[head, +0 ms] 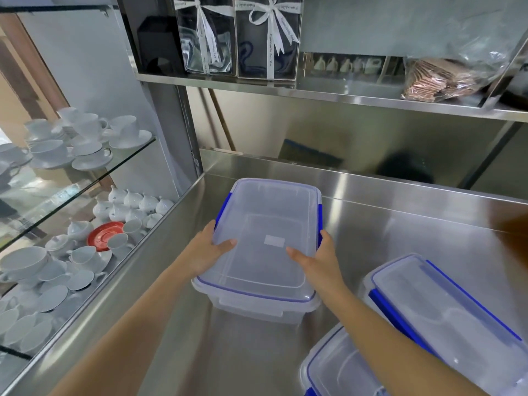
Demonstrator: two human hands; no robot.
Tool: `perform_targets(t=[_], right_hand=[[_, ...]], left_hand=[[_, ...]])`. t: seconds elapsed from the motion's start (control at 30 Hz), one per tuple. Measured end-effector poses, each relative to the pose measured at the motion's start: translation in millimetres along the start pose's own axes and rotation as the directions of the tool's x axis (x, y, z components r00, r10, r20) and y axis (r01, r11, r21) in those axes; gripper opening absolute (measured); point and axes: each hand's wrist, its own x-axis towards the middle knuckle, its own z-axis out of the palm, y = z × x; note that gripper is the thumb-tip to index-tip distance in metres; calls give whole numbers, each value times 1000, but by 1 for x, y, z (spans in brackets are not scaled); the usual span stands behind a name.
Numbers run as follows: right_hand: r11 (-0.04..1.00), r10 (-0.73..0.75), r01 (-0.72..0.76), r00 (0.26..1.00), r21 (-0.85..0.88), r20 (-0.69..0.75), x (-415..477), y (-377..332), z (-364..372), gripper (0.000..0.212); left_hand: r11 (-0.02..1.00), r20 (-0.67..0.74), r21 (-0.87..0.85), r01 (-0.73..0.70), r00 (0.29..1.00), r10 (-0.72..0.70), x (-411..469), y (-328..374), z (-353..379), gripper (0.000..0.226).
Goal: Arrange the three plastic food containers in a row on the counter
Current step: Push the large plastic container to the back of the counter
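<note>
A clear plastic container (265,224) with blue side clips and a lid is in the middle of the steel counter (400,230). My left hand (208,250) grips its left side and my right hand (317,261) grips its right side, thumbs on the lid. I cannot tell whether it rests on the counter or is slightly lifted. A second lidded container (445,307) lies at an angle at the right. A third container (340,372) sits at the bottom right, partly hidden by my right forearm and cut off by the frame.
A glass cabinet (85,178) with several white cups, saucers and a red saucer (104,235) stands left of the counter. A steel shelf (314,92) above holds ribboned gift boxes (240,38) and a bag of brown items (445,78). A low steel backsplash runs along the counter's far edge.
</note>
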Motion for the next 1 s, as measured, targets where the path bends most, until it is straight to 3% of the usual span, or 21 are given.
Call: perform_targets(t=[0.1, 0.27, 0.4, 0.63, 0.7, 0.8, 0.87, 0.93, 1.0], right_hand=[[999, -33, 33, 999, -17, -9, 21, -6, 13, 67], [996, -52, 51, 999, -72, -17, 62, -13, 33, 71], [993, -55, 52, 998, -103, -23, 90, -18, 42, 72], [988, -72, 70, 997, -136, -12, 107, -21, 47, 72], [988, -64, 62, 998, -145, -10, 106, -23, 47, 73], [978, -56, 57, 998, -201, 7, 103, -30, 42, 71], [970, -69, 71, 997, -231, 17, 100, -34, 34, 68], [953, -88, 89, 996, -290, 16, 94, -39, 22, 68], [914, -110, 102, 994, -393, 2, 87, -42, 5, 77]], left_hand=[[1000, -12, -23, 20, 1000, -20, 28, 0, -11, 47], [998, -29, -6, 67, 997, -67, 76, -3, -26, 70], [996, -46, -47, 72, 996, -74, 107, -5, -29, 71], [994, -36, -88, 66, 997, -70, 129, -12, -32, 88], [996, -34, -60, 61, 997, -63, 129, -13, -33, 83], [993, -52, 97, 62, 997, -57, 126, -10, -31, 72], [921, -153, 381, 82, 988, -24, 119, 0, -29, 70], [811, -262, 582, 58, 958, 119, 103, 20, -23, 68], [797, -309, 602, -43, 908, 282, 84, 44, -9, 64]])
